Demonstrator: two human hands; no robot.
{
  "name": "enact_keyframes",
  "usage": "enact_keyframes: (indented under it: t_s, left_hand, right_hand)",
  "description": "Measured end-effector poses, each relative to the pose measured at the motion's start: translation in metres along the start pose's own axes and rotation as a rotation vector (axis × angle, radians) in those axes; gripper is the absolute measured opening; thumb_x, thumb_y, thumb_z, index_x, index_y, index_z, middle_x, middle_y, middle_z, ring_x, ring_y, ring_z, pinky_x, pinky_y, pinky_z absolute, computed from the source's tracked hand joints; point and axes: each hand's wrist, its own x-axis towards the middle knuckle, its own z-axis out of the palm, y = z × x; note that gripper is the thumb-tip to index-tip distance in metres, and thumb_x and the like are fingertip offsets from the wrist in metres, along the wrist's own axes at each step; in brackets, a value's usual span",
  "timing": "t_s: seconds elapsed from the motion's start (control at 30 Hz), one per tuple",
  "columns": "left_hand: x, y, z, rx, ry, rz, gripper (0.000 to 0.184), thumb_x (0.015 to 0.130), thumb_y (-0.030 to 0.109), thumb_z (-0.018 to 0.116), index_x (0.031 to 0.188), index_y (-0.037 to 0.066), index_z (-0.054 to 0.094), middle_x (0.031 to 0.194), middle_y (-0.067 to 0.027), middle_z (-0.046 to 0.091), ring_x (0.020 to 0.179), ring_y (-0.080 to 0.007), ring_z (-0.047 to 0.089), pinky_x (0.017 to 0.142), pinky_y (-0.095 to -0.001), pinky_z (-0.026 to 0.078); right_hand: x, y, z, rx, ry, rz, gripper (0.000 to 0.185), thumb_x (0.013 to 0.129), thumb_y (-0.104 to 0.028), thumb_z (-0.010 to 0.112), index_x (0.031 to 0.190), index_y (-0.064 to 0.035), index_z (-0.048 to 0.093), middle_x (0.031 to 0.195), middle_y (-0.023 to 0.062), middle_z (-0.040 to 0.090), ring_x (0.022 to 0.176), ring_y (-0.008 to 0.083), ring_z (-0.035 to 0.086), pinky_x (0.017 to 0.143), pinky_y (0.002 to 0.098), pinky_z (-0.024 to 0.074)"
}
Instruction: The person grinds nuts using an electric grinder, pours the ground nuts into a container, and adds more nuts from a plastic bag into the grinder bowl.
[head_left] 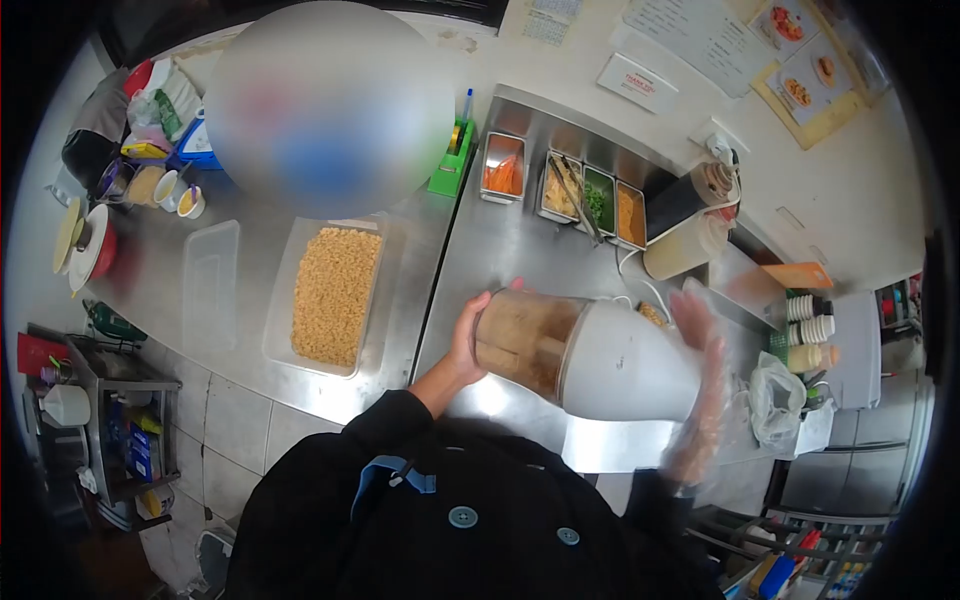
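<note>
Tipped sideways over the shiny metal bench (505,240) is a blender (588,345), its clear, brown-dusted cylinder (525,340) grasped by the fingers of the left hand (466,342). The right hand (706,345), in filmy plastic, blurs against the smooth white base (635,360); its grip I cannot tell.

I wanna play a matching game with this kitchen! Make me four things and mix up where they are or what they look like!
Things:
1. White machine
2. Clear tub
3. Tape dispenser
4. Leftmost metal pan

Clues:
A. Green
B. Holds orange strips
C. Between the left hand and right hand
D. Holds golden crumbs

Pairs: 1-C, 2-D, 3-A, 4-B
</note>
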Motion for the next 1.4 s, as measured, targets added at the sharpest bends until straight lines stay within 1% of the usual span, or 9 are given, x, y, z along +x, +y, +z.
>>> enact_keyframes:
  t_s: [0.03,0.13,0.17,0.27,0.4,0.73,0.9,1.0,1.4]
  left_hand:
    - [-0.006,-0.006,-0.002,-0.140,0.006,-0.088,0.069,0.089,0.055,0.037,0.144,0.014,0.031,0.147,-0.0109,0.032,0.132,-0.0288,0.035,0.107,-0.0478,0.030]
    - [-0.026,-0.034,0.008,-0.421,0.017,-0.274,0.066,0.089,0.055,0.039,0.139,0.013,0.038,0.138,-0.0109,0.044,0.127,-0.0307,0.041,0.104,-0.0495,0.034]
    - [-0.030,-0.039,0.016,-0.430,0.004,-0.338,0.068,0.087,0.058,0.037,0.139,0.015,0.038,0.141,-0.0097,0.040,0.127,-0.0332,0.040,0.101,-0.0587,0.032]
    - [-0.039,-0.041,0.028,-0.575,-0.190,-0.473,0.071,0.086,0.061,0.035,0.140,0.016,0.036,0.145,-0.0102,0.035,0.128,-0.0344,0.039,0.100,-0.0652,0.028]
    - [-0.045,-0.036,0.041,-0.527,-0.211,-0.482,0.078,0.086,0.066,0.029,0.144,0.014,0.028,0.148,-0.0153,0.027,0.129,-0.0485,0.032,0.097,-0.0688,0.030]
    - [-0.036,-0.013,0.027,-0.433,-0.136,-0.278,0.072,0.084,0.065,0.035,0.141,0.021,0.035,0.144,-0.0096,0.036,0.128,-0.0391,0.037,0.098,-0.0706,0.025]
    - [-0.033,-0.020,0.019,-0.411,-0.030,-0.219,0.068,0.087,0.059,0.037,0.135,0.010,0.043,0.135,-0.0103,0.047,0.124,-0.0279,0.046,0.104,-0.0469,0.035]
    - [-0.032,-0.011,0.022,-0.351,0.097,-0.132,0.064,0.088,0.054,0.040,0.134,0.009,0.043,0.135,-0.0121,0.046,0.123,-0.0279,0.047,0.102,-0.0461,0.037]
    - [-0.035,-0.003,0.029,-0.216,0.022,0.011,0.071,0.087,0.052,0.040,0.143,0.010,0.030,0.138,-0.0135,0.043,0.125,-0.0281,0.044,0.103,-0.0435,0.036]
  right_hand:
    - [0.005,-0.019,0.004,0.003,0.004,0.004,0.069,0.094,-0.057,0.035,0.136,-0.0032,0.041,0.140,0.0166,0.040,0.131,0.0249,0.035,0.105,0.0375,0.0292]
    - [0.055,-0.078,0.023,-0.734,-0.611,-0.047,0.069,0.091,-0.054,0.043,0.135,-0.0009,0.042,0.136,0.0158,0.045,0.128,0.0247,0.040,0.100,0.0350,0.0338]
    - [0.066,-0.086,0.030,-0.786,-0.647,-0.082,0.070,0.090,-0.054,0.043,0.135,-0.0010,0.042,0.137,0.0159,0.045,0.128,0.0248,0.039,0.100,0.0352,0.0334]
    - [0.083,-0.089,0.042,-0.725,-0.571,-0.160,0.071,0.089,-0.055,0.044,0.136,-0.0012,0.041,0.137,0.0160,0.044,0.129,0.0253,0.038,0.101,0.0360,0.0321]
    - [0.084,-0.093,0.048,-0.733,-0.569,-0.178,0.074,0.088,-0.057,0.044,0.137,-0.0015,0.040,0.139,0.0163,0.043,0.131,0.0258,0.036,0.102,0.0371,0.0305]
    - [0.069,-0.096,0.047,-0.710,-0.567,-0.224,0.081,0.085,-0.062,0.045,0.139,-0.0023,0.038,0.141,0.0169,0.040,0.134,0.0273,0.032,0.106,0.0398,0.0263]
    - [0.067,-0.095,0.051,-0.734,-0.644,-0.295,0.084,0.083,-0.064,0.045,0.140,-0.0027,0.037,0.143,0.0172,0.038,0.136,0.0280,0.029,0.108,0.0411,0.0242]
    - [0.044,-0.072,0.046,-0.606,-0.361,-0.246,0.088,0.081,-0.068,0.043,0.143,-0.0063,0.033,0.146,0.0173,0.034,0.138,0.0282,0.025,0.110,0.0472,0.0145]
    - [0.003,-0.050,0.021,-0.475,-0.240,-0.189,0.089,0.084,-0.064,0.042,0.142,0.0016,0.029,0.146,0.0225,0.029,0.140,0.0294,0.019,0.112,0.0448,0.0086]
